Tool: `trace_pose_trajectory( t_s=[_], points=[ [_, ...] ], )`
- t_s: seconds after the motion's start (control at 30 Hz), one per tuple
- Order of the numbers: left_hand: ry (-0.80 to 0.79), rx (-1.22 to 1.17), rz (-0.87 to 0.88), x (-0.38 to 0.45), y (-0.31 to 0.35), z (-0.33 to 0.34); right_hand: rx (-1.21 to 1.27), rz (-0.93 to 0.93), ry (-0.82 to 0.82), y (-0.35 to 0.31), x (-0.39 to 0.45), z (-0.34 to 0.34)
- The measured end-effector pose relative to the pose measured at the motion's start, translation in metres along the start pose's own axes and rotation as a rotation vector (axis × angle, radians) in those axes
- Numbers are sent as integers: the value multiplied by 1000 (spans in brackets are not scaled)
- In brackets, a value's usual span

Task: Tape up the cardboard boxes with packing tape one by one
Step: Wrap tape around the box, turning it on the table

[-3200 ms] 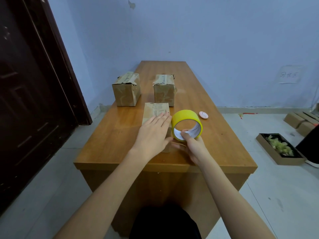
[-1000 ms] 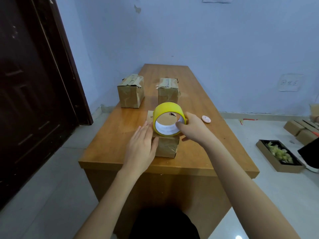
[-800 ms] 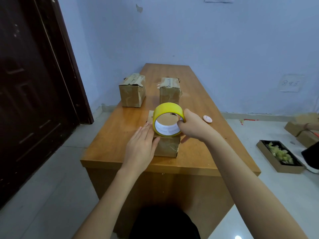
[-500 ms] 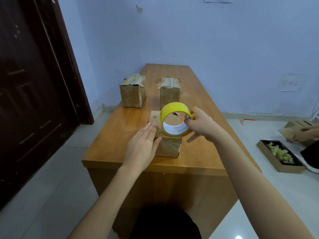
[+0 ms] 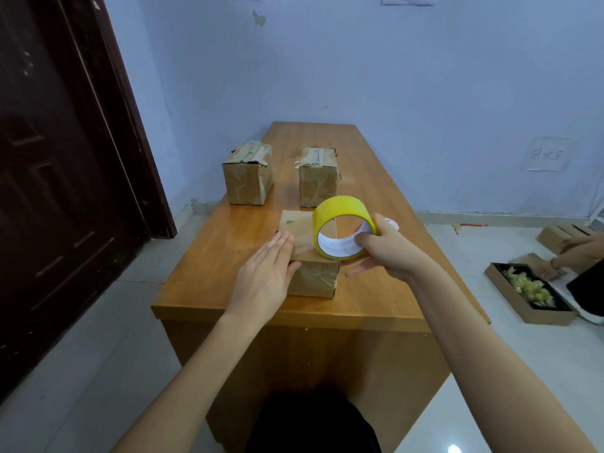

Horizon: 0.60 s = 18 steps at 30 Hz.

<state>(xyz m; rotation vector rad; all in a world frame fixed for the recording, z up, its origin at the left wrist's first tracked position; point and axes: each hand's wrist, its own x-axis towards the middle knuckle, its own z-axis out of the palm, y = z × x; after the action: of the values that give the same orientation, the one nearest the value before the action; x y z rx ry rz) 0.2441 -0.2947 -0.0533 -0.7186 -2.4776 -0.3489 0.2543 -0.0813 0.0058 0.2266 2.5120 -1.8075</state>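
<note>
A small cardboard box (image 5: 312, 279) lies near the front edge of the wooden table (image 5: 228, 256). My left hand (image 5: 264, 279) presses flat on its left top edge, fingers straight. My right hand (image 5: 385, 250) grips a yellow roll of packing tape (image 5: 340, 210), thumb inside the ring, holding it over the box's right side. Two more cardboard boxes stand further back, one on the left (image 5: 247, 176) and one beside it (image 5: 317, 176), both with tape on top.
A small pink-and-white round thing (image 5: 392, 223) peeks out behind my right hand. On the floor to the right lies a shallow box of pale scraps (image 5: 529, 294), with flat cardboard (image 5: 555, 235) and another person's hand (image 5: 580, 246) behind it. A dark door (image 5: 65, 158) stands at left.
My right hand has carried the tape roll from the table up over the box and then rightwards. My left hand slid from the box's top to its left edge.
</note>
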Motion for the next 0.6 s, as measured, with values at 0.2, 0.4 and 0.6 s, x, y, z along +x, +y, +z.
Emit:
trace_pose_trajectory(
  t_s=[0.2,0.4,0.6],
  points=[
    [-9,25,20,0,0,-3,-108,-151,86,3,-1,4],
    [17,32,38,0,1,-6,-250,-134,156,-1,-1,0],
    [-9,18,32,1,2,-7,-393,-118,240,10,-3,-21]
  ],
)
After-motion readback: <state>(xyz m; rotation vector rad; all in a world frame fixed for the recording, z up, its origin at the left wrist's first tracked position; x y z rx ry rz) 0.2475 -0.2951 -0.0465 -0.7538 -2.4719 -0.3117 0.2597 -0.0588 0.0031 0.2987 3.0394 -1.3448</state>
